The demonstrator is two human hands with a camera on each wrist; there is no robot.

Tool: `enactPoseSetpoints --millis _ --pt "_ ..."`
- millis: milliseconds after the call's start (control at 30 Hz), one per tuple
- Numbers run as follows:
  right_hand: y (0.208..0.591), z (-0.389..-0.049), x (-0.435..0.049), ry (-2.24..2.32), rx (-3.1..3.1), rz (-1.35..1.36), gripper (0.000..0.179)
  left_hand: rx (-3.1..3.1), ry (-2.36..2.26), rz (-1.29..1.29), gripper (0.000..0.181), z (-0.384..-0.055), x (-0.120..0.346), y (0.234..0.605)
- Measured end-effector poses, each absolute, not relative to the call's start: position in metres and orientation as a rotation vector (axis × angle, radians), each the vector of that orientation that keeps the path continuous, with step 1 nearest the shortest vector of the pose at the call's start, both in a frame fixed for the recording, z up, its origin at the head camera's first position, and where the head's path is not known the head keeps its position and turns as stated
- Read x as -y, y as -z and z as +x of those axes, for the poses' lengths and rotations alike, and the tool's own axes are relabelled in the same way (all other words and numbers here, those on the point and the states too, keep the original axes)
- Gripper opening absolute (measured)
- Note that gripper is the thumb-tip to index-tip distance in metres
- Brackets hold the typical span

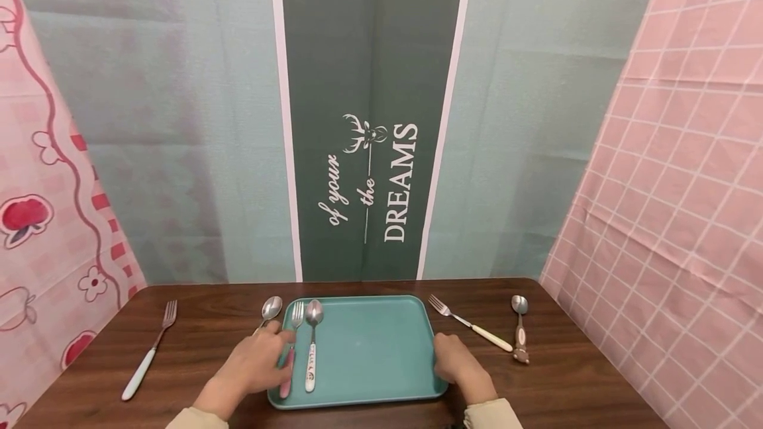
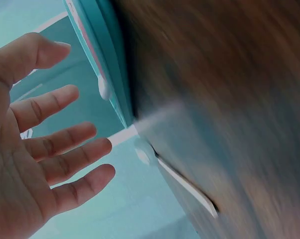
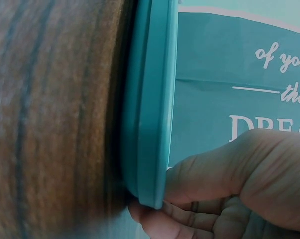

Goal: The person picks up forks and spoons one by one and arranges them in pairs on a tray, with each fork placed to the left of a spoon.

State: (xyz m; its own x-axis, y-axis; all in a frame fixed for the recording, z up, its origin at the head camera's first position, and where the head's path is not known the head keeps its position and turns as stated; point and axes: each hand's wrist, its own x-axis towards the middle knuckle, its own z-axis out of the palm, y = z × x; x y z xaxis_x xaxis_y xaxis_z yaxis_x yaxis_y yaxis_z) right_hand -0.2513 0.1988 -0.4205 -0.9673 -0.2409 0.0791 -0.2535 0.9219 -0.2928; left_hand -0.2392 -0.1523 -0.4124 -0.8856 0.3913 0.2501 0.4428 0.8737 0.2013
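Firm on the right, loose on the left

Below both sets of fingers we have the brown wooden surface (image 1: 560,389), and between them the blue-green tray (image 1: 375,356) lies flat. Steadying the tray is, as we judge it, the step in hand, and it calls for an even, level hold: any tilt could send loose cutlery sliding.

Our right hand (image 1: 457,361) pinches the tray's right edge, thumb against the rim and a finger just under it. Our left hand (image 1: 253,357) is over the left edge, fingers spread and gripping nothing. To match the right side, we would do well to bring the left fingers down outside the rim, clear of the handles.

A pale-handled fork (image 1: 152,354) lies well left of the left fingers; a cream-handled fork (image 1: 477,329) lies near the right fingers, beyond and to their right. In the tray, the pink-handled fork (image 1: 287,381) runs by the left thumb, touching or not we cannot tell, with a patterned spoon (image 1: 312,349) just to its right. A brown-handled spoon (image 1: 521,335) sits farther right of the right fingers. Just past the left fingertips, outside the tray, a partly hidden spoon (image 1: 271,308) needs care against nudging.
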Motion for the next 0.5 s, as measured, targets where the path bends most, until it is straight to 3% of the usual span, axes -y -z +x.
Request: enactPoseSetpoints --millis 133,500 --pt "0.421 -0.251 -0.199 -0.482 3.038 0.387 0.017 2.874 0.354 -0.579 0.045 -0.239 0.163 0.410" --pt "0.421 -0.251 -0.198 -0.490 3.037 0.368 0.017 2.867 0.298 -0.495 0.039 -0.240 0.197 0.408"
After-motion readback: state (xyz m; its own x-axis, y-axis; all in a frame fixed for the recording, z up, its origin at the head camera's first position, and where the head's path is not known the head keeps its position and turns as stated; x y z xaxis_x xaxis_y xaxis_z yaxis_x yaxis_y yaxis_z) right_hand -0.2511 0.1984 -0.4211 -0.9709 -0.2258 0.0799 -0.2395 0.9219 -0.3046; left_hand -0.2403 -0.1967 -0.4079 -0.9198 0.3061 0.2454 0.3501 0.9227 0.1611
